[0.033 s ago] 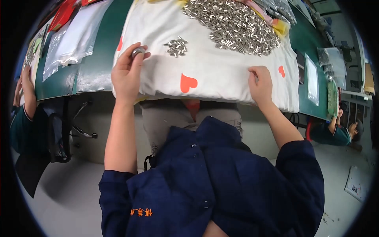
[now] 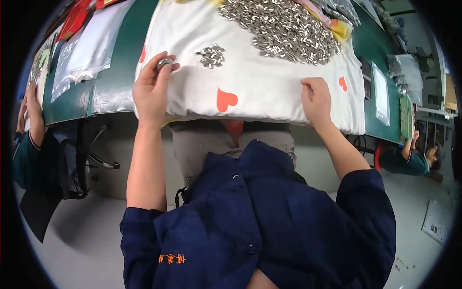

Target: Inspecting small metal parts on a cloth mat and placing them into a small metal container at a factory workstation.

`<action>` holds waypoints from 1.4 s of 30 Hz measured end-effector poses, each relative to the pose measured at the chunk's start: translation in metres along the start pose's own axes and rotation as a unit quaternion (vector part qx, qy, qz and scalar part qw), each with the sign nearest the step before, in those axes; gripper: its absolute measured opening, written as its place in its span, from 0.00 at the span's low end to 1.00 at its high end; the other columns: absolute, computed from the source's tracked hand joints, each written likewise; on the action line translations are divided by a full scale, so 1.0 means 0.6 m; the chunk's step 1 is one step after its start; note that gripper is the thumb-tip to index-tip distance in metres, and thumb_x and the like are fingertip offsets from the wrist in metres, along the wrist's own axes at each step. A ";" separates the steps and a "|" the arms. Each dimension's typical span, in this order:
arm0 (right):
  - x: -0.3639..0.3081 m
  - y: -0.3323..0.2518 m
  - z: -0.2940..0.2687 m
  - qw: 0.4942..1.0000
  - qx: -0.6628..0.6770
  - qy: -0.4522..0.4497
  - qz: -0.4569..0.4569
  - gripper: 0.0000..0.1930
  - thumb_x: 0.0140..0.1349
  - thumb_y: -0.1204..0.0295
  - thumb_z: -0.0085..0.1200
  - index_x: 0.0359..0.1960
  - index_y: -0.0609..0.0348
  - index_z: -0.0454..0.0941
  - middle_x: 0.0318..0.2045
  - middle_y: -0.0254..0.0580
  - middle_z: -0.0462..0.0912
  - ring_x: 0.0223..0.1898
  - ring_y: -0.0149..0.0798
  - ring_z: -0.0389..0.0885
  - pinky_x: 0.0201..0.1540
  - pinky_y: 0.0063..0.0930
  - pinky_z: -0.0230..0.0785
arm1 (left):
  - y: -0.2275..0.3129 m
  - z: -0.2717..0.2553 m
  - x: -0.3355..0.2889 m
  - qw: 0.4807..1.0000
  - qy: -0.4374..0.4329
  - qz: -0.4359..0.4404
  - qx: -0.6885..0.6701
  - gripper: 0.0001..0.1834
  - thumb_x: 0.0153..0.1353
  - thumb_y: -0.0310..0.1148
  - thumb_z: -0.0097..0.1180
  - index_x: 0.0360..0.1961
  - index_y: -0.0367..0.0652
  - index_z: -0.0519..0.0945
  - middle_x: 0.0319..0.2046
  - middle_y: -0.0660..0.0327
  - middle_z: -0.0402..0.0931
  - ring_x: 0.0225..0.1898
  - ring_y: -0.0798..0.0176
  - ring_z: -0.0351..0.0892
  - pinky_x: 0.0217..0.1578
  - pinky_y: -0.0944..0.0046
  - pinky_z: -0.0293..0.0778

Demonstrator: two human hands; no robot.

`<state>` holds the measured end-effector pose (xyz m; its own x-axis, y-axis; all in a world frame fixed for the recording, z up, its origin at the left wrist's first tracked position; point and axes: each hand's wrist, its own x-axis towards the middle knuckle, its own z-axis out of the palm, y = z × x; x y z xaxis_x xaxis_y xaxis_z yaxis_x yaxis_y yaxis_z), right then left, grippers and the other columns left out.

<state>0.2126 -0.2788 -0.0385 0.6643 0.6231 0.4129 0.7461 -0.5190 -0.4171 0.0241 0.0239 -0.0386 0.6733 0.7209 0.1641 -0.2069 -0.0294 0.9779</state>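
Note:
My left hand point(image 2: 152, 96) is closed around a round, shiny metal piece point(image 2: 164, 62), pinched between thumb and fingers above the left part of a white cloth point(image 2: 269, 94) printed with red hearts. Just right of that hand lies a small heap of short metal cylinders point(image 2: 210, 56). A far larger pile of similar silvery cylinders point(image 2: 288, 33) spreads over the back of the cloth. At the right, my right hand point(image 2: 317, 100) rests by the cloth's near part with its fingers curled in; whether they hold anything small is hidden.
Clear plastic bags point(image 2: 89, 48) lie on the green table point(image 2: 118, 82) at left, near red trays point(image 2: 74, 21). Another bag point(image 2: 380, 94) and a green tray point(image 2: 406, 118) are at right. A co-worker point(image 2: 33, 139) sits at far left, another person point(image 2: 409, 159) at far right.
My left hand with the metal piece, the cloth and the piles appear slightly farther left in the picture. Both hands keep the same pose.

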 end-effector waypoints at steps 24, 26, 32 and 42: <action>-0.014 0.028 -0.003 0.999 0.002 -0.016 -0.032 0.07 0.55 0.79 0.47 0.34 0.61 0.77 0.32 0.40 0.75 0.32 0.34 0.73 0.37 0.25 0.67 | 0.011 0.013 -0.011 0.969 0.037 0.137 0.204 0.12 0.56 0.27 0.51 0.42 0.35 0.76 0.29 0.53 0.78 0.31 0.63 0.79 0.35 0.67 0.72; -0.018 0.027 -0.001 0.999 -0.001 -0.017 -0.031 0.07 0.55 0.79 0.47 0.34 0.61 0.77 0.32 0.40 0.75 0.32 0.34 0.73 0.37 0.25 0.66 | 0.017 0.013 -0.018 0.980 0.032 0.089 0.176 0.13 0.56 0.27 0.51 0.42 0.35 0.76 0.29 0.53 0.79 0.31 0.63 0.79 0.35 0.67 0.72; -0.013 0.017 0.003 0.999 0.008 -0.009 -0.045 0.07 0.55 0.79 0.47 0.34 0.61 0.77 0.32 0.41 0.75 0.33 0.36 0.74 0.37 0.26 0.66 | 0.007 0.009 -0.010 0.987 0.038 0.075 0.139 0.13 0.57 0.27 0.51 0.43 0.35 0.76 0.30 0.55 0.79 0.32 0.66 0.79 0.35 0.69 0.72; -0.003 0.004 0.005 0.998 0.033 -0.007 -0.049 0.07 0.51 0.79 0.49 0.32 0.59 0.75 0.31 0.45 0.74 0.36 0.47 0.72 0.40 0.36 0.65 | -0.015 0.000 0.008 0.989 0.018 0.051 0.136 0.13 0.59 0.23 0.49 0.45 0.29 0.71 0.41 0.55 0.75 0.39 0.64 0.79 0.43 0.71 0.73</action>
<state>0.2134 -0.2795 -0.0426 0.5864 0.6777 0.4437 0.8031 -0.4152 -0.4274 0.0290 0.0276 -0.0464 0.6317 0.7293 0.2629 -0.0702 -0.2839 0.9563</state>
